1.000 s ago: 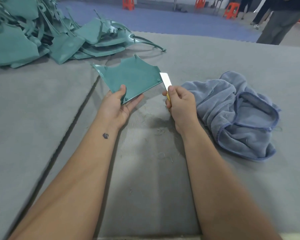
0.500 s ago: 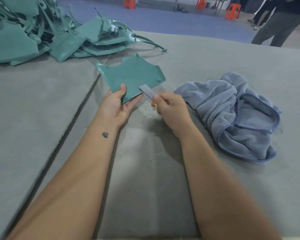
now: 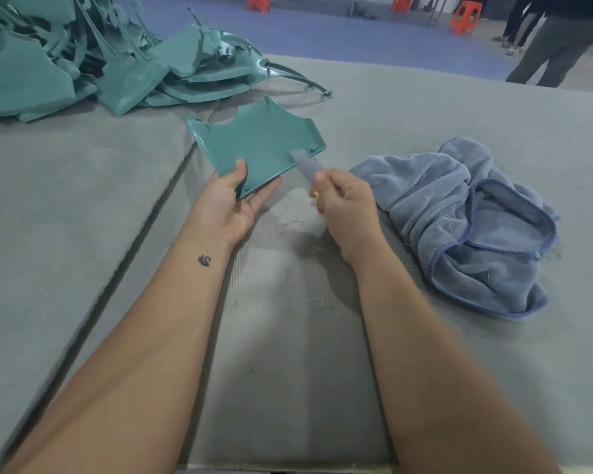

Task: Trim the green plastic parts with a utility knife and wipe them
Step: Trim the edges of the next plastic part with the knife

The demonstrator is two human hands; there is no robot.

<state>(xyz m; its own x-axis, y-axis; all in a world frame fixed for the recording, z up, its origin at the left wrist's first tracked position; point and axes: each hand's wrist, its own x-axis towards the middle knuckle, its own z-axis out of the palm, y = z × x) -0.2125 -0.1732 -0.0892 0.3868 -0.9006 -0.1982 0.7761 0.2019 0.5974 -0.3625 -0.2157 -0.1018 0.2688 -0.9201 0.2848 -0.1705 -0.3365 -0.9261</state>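
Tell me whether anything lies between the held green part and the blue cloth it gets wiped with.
Only the right hand with the knife sits between them, its blurred blade at the green part's lower right edge. The left hand grips the part's near corner. The grey mat across to the cloth shows only thin shavings.

Light was soft, even and rather dim, casting faint shadows under the forearms on the table (image 3: 83,206). The knife blade (image 3: 303,164) was smeared by motion blur. Wide-angle distortion bowed the table's far edge.
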